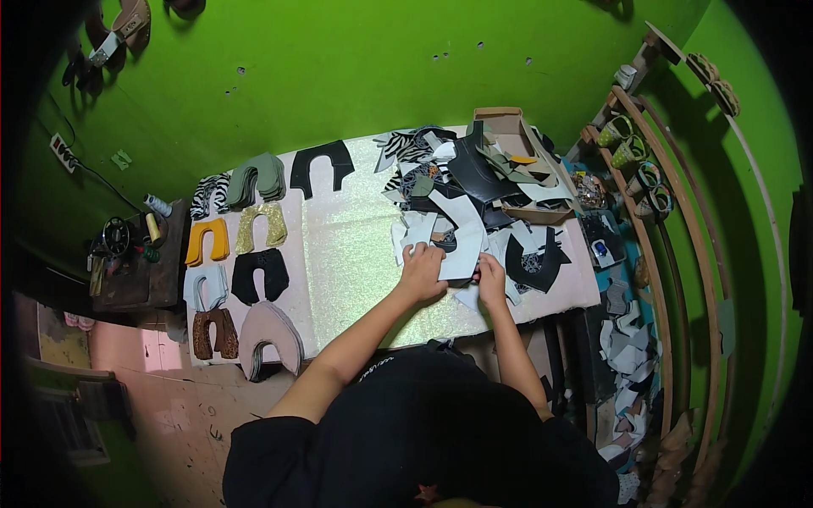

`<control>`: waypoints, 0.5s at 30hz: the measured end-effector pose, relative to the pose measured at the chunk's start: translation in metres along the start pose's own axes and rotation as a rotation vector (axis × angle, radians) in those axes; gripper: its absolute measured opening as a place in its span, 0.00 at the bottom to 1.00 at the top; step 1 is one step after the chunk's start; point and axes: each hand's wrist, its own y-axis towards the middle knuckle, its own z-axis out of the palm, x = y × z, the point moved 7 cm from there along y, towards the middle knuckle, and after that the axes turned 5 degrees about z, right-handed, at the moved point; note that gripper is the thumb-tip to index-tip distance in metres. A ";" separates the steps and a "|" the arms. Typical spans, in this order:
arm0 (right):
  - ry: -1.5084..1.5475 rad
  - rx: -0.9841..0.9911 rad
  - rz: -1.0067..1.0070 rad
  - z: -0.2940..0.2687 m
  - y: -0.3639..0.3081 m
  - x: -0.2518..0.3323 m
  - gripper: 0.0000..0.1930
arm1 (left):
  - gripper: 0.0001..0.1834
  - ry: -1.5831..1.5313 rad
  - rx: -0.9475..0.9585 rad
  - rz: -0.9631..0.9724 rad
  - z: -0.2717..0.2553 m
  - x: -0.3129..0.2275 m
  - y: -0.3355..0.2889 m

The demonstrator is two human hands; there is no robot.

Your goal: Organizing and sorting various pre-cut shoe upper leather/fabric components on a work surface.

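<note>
Your two hands meet at the near end of a white curved piece [470,230], which lies atop the heap of scraps [432,161] on the right half of the table [580,288]. The piece's long axis runs away from you, its far end leaning left and its bow bulging right, so most of its length lies beyond your fingers. Your left hand [423,273] sits at the left of its lower end, the fingers slightly apart and laid over white material; whether the thumb clamps anything from below you cannot tell from here. Your right hand [490,279] is just beside the lower right corner, its fingers curled close together; whether they pinch the edge is too small to tell. Both hands are near that lower end, neither clearly nearer. A dark edge [460,282] shows under it, between your hands. To the right of your right hand lies a black curved piece [542,273]; beyond the heap stands an open cardboard box [498,114]. Well to the left, arch-shaped stacks, among them an orange stack [208,243], line the table's other end.
</note>
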 end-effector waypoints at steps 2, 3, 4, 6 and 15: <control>0.147 0.034 -0.030 0.011 -0.005 0.027 0.12 | 0.28 -0.083 -0.056 -0.016 -0.019 0.005 0.000; 0.120 0.056 -0.123 0.015 -0.007 0.051 0.13 | 0.27 -0.170 -0.109 -0.026 -0.031 0.007 0.000; 0.093 0.075 -0.215 0.019 -0.008 0.073 0.14 | 0.27 -0.167 -0.110 -0.028 -0.042 0.008 0.001; -0.038 0.095 -0.413 0.024 -0.012 0.118 0.17 | 0.25 -0.449 -0.120 -0.141 -0.059 0.020 0.000; -0.514 -0.067 -0.821 0.064 -0.009 0.220 0.07 | 0.09 -1.332 -0.308 -0.352 -0.096 0.071 -0.025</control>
